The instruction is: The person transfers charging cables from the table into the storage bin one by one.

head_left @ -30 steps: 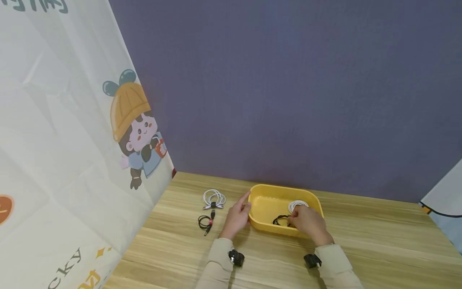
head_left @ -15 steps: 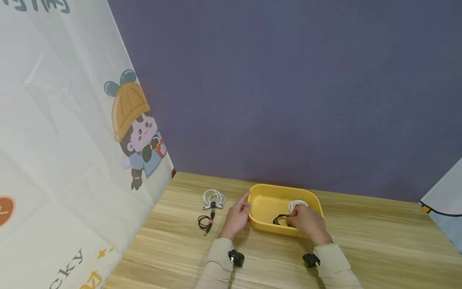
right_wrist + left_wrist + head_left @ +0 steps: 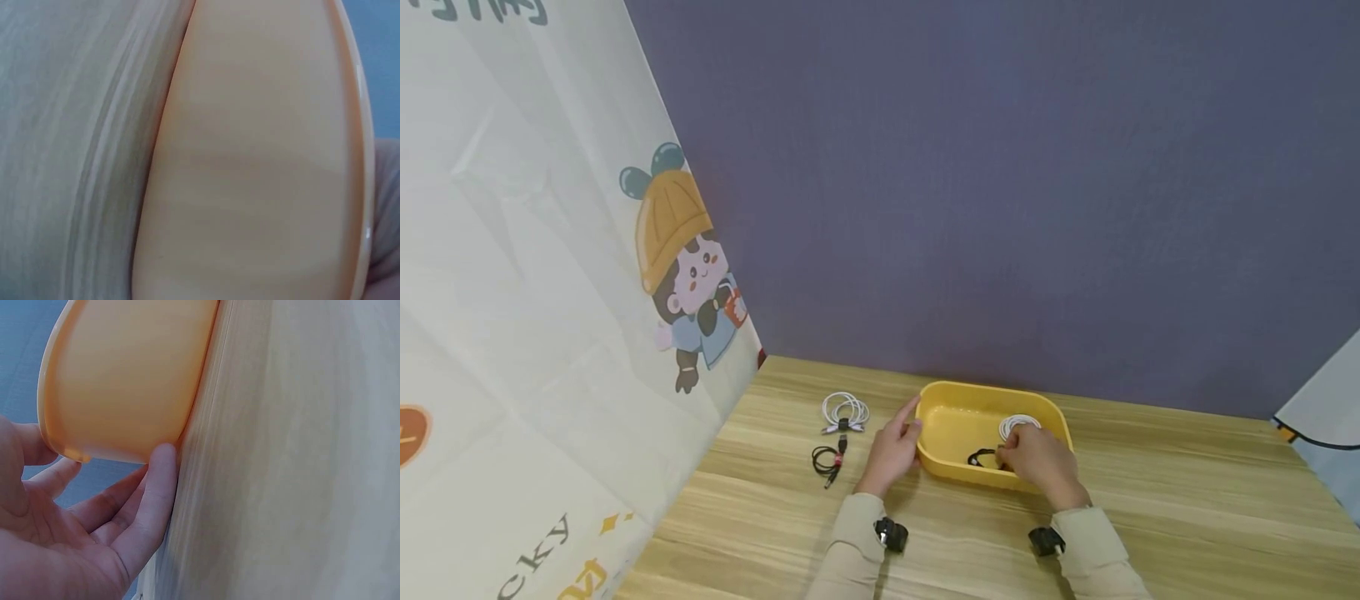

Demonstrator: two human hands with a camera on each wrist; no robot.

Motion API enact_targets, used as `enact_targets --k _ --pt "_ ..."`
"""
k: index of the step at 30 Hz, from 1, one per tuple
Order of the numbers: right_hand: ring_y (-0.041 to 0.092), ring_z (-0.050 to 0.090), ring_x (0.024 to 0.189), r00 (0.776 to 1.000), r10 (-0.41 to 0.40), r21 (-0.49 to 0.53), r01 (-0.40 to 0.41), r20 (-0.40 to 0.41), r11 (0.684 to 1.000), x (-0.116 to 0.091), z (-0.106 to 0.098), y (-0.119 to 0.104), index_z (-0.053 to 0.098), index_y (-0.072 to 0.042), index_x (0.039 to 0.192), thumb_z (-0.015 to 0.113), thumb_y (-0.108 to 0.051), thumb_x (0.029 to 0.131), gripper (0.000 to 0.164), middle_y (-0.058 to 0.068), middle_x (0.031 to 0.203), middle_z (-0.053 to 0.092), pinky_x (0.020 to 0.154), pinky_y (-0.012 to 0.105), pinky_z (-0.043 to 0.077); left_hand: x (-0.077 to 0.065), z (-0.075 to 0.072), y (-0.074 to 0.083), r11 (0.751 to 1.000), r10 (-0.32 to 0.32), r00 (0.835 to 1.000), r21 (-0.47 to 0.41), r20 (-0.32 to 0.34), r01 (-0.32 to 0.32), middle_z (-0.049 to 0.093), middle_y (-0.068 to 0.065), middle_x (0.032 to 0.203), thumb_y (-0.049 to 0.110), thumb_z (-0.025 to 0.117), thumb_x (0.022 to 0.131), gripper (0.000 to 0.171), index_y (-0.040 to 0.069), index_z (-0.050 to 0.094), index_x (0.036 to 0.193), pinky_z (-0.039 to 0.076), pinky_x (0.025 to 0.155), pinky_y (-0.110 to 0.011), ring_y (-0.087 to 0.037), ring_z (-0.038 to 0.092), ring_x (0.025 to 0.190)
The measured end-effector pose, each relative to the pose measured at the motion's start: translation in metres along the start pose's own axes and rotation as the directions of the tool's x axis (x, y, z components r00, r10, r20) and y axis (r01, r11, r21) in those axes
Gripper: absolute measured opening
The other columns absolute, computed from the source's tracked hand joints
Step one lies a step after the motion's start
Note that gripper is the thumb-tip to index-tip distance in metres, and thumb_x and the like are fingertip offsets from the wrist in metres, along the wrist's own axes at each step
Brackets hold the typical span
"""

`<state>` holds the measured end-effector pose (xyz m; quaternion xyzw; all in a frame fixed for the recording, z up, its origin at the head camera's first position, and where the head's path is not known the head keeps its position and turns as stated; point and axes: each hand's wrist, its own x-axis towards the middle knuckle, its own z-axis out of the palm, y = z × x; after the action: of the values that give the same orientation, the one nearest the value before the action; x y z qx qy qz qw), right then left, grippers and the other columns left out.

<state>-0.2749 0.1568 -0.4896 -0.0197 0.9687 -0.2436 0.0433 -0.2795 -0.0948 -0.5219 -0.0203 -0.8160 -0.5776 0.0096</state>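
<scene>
A yellow plastic tray (image 3: 955, 472) stands on the table against the dark back panel. My left hand (image 3: 889, 454) rests against its left end; in the left wrist view the left fingers (image 3: 159, 481) touch the outer wall and rim. My right hand (image 3: 1042, 463) reaches over the front right rim and pinches a coiled black cable (image 3: 976, 457) low inside the tray. Part of that cable and the fingertips are hidden by the hand. Just behind it lies a coiled white cable (image 3: 1017, 423) in the tray. The right wrist view is mostly tray wall, with a bit of hand at its edge.
Left of the tray, a white cable (image 3: 846, 412) bundled with a black tie lies on the wooden table (image 3: 1165, 492). In front of it is a black cable (image 3: 827, 461) with a red tie. A printed white sheet (image 3: 550, 333) hangs along the left side.
The visible loop of the black cable in the tray has shrunk and shifted slightly under my right hand. My left hand and the tray stay put.
</scene>
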Motion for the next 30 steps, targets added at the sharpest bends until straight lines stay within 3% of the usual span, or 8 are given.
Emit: enact_targets --k 6,13,16,21,26,30 --pt "0.014 0.054 0.059 0.99 -0.078 0.037 0.083 -0.12 0.996 0.009 -0.002 0.01 0.069 -0.019 0.09 0.068 -0.031 0.095 0.013 -0.003 0.073 0.066 0.048 0.032 0.039 0.006 0.006 0.002 1.0 -0.006 1.0 0.002 -0.012 0.006 0.074 -0.015 0.107 0.028 0.05 0.108 0.046 0.037 0.046 0.153 0.057 0.056 -0.027 -0.016 0.064 0.06" --pt "0.009 0.047 0.05 0.934 -0.171 0.163 0.231 -0.314 0.959 0.019 -0.006 0.023 0.072 -0.012 0.098 0.067 -0.023 0.098 0.012 -0.002 0.069 0.062 0.047 0.026 0.038 0.013 0.013 0.002 1.0 -0.021 0.999 0.003 -0.03 0.021 0.073 -0.015 0.11 0.03 0.05 0.108 0.047 0.037 0.045 0.154 0.058 0.058 -0.027 -0.016 0.064 0.063" --pt "0.009 0.046 0.053 0.902 -0.166 0.206 0.264 -0.398 0.942 0.02 -0.011 0.033 0.072 -0.009 0.101 0.067 -0.016 0.097 0.01 0.001 0.077 0.065 0.048 0.024 0.038 0.016 0.016 0.003 1.0 -0.024 0.999 -0.001 -0.033 0.024 0.073 -0.015 0.111 0.03 0.05 0.108 0.047 0.037 0.044 0.155 0.059 0.059 -0.027 -0.015 0.064 0.064" --pt "0.014 0.051 0.075 0.864 -0.102 0.234 0.245 -0.493 0.941 0.023 -0.023 0.057 0.072 -0.003 0.108 0.066 -0.008 0.095 0.015 0.008 0.092 0.065 0.061 0.023 0.04 0.021 0.021 0.003 1.0 -0.024 0.999 0.0 -0.046 0.024 0.073 -0.014 0.109 0.03 0.049 0.108 0.047 0.038 0.045 0.154 0.058 0.058 -0.027 -0.016 0.064 0.063" --pt "0.015 0.055 0.087 0.88 -0.124 0.271 0.271 -0.458 0.924 0.027 -0.039 0.085 0.071 -0.001 0.117 0.066 -0.012 0.098 0.022 0.014 0.104 0.064 0.069 0.019 0.045 0.025 0.026 0.004 1.0 -0.02 0.998 0.003 -0.065 0.02 0.073 -0.014 0.108 0.03 0.05 0.108 0.046 0.039 0.046 0.153 0.058 0.057 -0.027 -0.015 0.064 0.062" --pt "0.0 0.055 0.088 0.904 -0.202 0.262 0.313 -0.377 0.913 0.031 -0.049 0.108 0.069 -0.003 0.125 0.065 -0.017 0.101 0.028 0.013 0.107 0.067 0.072 0.015 0.048 0.028 0.031 0.006 1.0 -0.025 0.997 0.0 -0.071 0.025 0.073 -0.015 0.111 0.029 0.049 0.109 0.047 0.038 0.045 0.154 0.058 0.057 -0.028 -0.015 0.064 0.062"
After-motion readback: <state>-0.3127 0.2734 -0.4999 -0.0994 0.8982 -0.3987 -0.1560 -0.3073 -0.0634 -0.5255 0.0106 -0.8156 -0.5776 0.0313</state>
